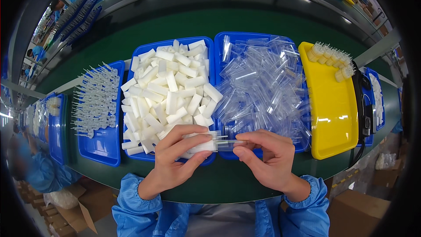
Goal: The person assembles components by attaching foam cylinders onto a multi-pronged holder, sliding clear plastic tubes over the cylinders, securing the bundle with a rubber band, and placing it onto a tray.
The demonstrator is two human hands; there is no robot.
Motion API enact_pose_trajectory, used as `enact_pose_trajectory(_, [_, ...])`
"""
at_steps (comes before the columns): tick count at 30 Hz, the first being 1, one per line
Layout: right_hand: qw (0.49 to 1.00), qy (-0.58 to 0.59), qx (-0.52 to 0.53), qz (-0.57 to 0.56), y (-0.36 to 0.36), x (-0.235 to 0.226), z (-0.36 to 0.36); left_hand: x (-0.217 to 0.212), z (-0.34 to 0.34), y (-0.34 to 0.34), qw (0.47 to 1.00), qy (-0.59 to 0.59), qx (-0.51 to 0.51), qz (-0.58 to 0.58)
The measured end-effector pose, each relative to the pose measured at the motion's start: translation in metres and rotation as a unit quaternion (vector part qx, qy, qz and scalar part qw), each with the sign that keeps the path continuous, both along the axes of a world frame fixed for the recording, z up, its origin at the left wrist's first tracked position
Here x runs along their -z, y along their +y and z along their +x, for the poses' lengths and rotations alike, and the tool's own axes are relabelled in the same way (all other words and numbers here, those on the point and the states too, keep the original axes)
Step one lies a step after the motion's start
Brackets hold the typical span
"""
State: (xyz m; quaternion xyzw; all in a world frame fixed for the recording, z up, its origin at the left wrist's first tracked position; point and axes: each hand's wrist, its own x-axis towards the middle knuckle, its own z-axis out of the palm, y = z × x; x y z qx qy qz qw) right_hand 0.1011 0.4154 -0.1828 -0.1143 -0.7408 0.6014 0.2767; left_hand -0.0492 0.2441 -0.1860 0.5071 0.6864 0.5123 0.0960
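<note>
Both hands meet over the front edges of two blue trays. My left hand (pixel 180 150) is closed round a small white block with clear plastic at its end (pixel 212 144). Thin rod-like pieces (pixel 227 141) stick out of that end toward the right. My right hand (pixel 268 154) pinches the outer end of one thin piece between thumb and forefinger. Whether that piece is metal or clear plastic I cannot tell. Behind the left hand, a blue tray (pixel 212 61) is heaped with white foam-like blocks (pixel 171 81). Clear plastic sleeves (pixel 263 83) fill the tray behind the right hand.
A yellow tray (pixel 335 118) stands to the right, with a cluster of white-and-clear pieces (pixel 329 55) at its far end. At left, another blue tray (pixel 100 149) holds many thin-tipped clear parts (pixel 94 101). A co-worker's blue sleeve (pixel 48 171) shows at lower left.
</note>
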Motion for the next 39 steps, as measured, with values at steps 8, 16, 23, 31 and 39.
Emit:
enact_pose_trajectory(8, [0.996, -0.045, -0.007, -0.078, -0.002, 0.004, 0.001, 0.008, 0.001, -0.002, 1.000, 0.007, -0.018, -0.006])
enact_pose_trajectory(16, [0.995, -0.060, -0.022, -0.079, -0.001, 0.002, 0.001, 0.010, 0.001, 0.000, 0.999, 0.029, -0.022, 0.005])
enact_pose_trajectory(23, [0.989, -0.023, -0.054, -0.133, 0.002, 0.004, 0.002, 0.002, 0.000, -0.001, 1.000, -0.003, -0.010, -0.008])
enact_pose_trajectory(31, [0.996, -0.023, -0.039, -0.082, 0.002, 0.003, 0.001, -0.002, -0.001, -0.002, 0.999, 0.019, -0.004, -0.028])
enact_pose_trajectory(39, [0.990, -0.051, -0.030, -0.125, -0.001, 0.008, 0.000, 0.008, -0.002, 0.002, 0.997, 0.071, -0.004, 0.005])
